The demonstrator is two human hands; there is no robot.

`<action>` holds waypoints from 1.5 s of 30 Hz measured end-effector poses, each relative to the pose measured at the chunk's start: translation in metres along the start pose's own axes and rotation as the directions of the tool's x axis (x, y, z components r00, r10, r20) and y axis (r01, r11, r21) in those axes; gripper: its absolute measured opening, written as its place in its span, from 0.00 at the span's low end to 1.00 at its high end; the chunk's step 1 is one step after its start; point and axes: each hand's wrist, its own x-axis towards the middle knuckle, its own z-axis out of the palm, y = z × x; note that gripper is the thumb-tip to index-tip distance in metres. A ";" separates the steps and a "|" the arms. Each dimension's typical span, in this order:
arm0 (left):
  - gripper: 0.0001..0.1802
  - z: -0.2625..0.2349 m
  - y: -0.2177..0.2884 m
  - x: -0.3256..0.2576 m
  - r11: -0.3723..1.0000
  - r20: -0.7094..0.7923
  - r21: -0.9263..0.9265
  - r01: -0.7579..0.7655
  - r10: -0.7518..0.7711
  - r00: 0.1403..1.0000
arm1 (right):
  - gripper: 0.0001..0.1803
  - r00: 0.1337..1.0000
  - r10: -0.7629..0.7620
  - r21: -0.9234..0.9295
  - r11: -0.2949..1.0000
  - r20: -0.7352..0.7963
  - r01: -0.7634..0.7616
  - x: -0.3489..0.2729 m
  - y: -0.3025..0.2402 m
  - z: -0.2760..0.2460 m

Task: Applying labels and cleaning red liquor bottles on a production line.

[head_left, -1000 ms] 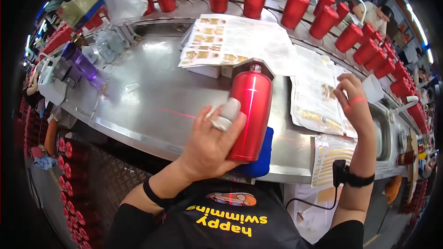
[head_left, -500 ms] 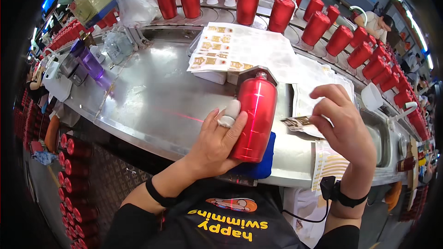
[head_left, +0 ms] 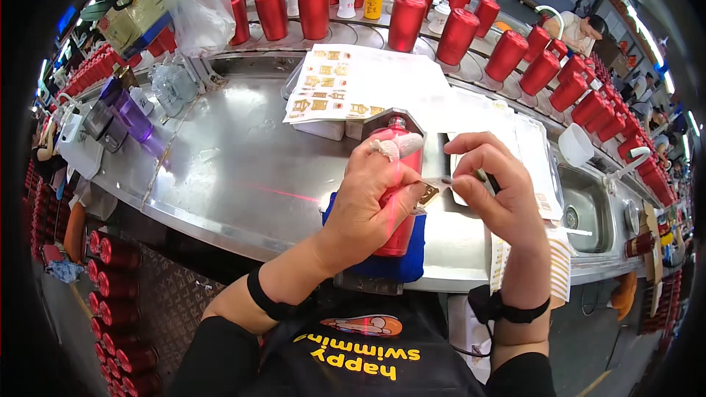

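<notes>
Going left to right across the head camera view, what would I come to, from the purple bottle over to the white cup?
Purple bottle, clear plastic bag, left hand, small gold piece, right hand, white cup.

Gleams in bare steel across the middle as a long, curved table (head_left: 228, 154). Bears a blue cloth (head_left: 416, 246) at the near edge, sheets of gold labels (head_left: 368, 77) raised on a pale box (head_left: 323, 129) toward the back, and more white sheets (head_left: 531, 148) near a sunken basin (head_left: 597, 209) at right. Carries a purple tumbler (head_left: 133, 120) and clear vessels (head_left: 173, 92) at left.
</notes>
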 end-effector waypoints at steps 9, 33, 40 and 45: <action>0.06 -0.001 -0.010 -0.009 0.988 -0.062 -0.098 0.117 -0.123 0.990 | 0.27 0.996 0.033 0.245 0.969 -0.087 -0.010 -0.013 0.013 0.036; 0.12 -0.014 -0.015 -0.006 1.000 -0.006 0.022 0.007 -0.007 1.000 | 0.21 0.936 -0.179 -0.079 0.983 -0.302 0.163 0.001 0.014 0.064; 0.09 -0.015 -0.009 -0.019 0.988 -0.008 0.142 -0.052 0.054 0.999 | 0.03 0.958 -0.019 0.161 0.985 -0.286 0.068 0.001 0.008 0.049; 0.37 -0.032 -0.025 -0.051 0.973 0.047 0.232 -0.020 0.009 0.999 | 0.05 0.962 -0.081 0.054 0.994 -0.262 0.098 0.006 0.002 0.025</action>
